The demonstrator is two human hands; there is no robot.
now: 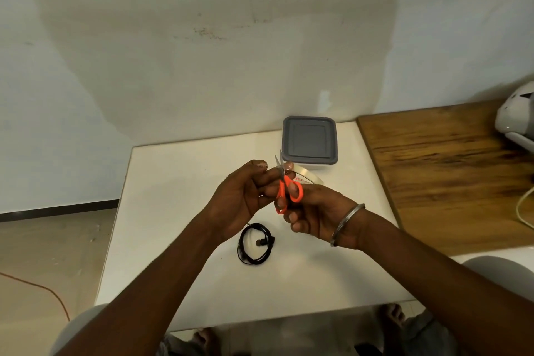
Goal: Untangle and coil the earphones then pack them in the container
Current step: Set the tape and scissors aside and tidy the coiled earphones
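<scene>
The earphones [255, 243] lie coiled in a black loop on the white table [173, 211], near its middle and touched by neither hand. Just above the coil the hands meet in the air. The right hand [315, 211] grips orange-handled scissors [286, 188] — fingers through the loops, blades pointing up and away. The left hand [239, 193] is closed in a pinch right at the blades; what it pinches is too small to tell. Beyond the hands, farther from the coil, sits a roll of clear tape [309, 178], and behind that the container [309, 140] with its grey lid on.
</scene>
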